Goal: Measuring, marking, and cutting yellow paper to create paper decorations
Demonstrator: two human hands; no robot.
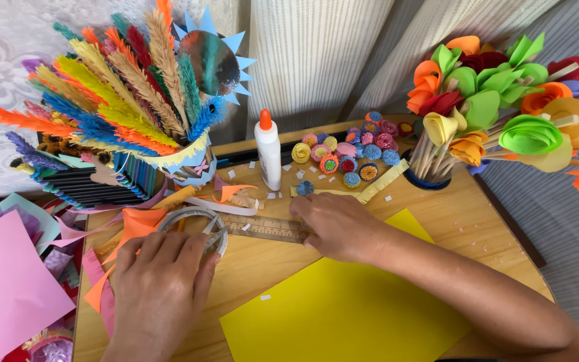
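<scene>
So the ruler lies flat on the wooden tabletop, just above the top edge of the yellow paper sheet. The right hand rests on its right end, fingers flattened down on it, pressing rather than gripping. The left hand lies spread and relaxed, palm down, with its fingertips on a clear tape roll that sits at the ruler's left end; it isn't closed around anything.

My guess is the ruler is light, thin and fairly stiff, so it probably skates easily on that smooth wood. Best bet is pressing along its length from above, and to lift it, pinch one long edge or a free end. The yellow sheet looks floppy and easy to crease, so I'd slide it flat or take it by a corner.

Around it: a white glue bottle with an orange cap standing upright behind the ruler, a cluster of little rolled paper flowers, a cup of paper roses on sticks at the right, feathery paper stems in a holder at the left, and small paper scraps everywhere.
</scene>
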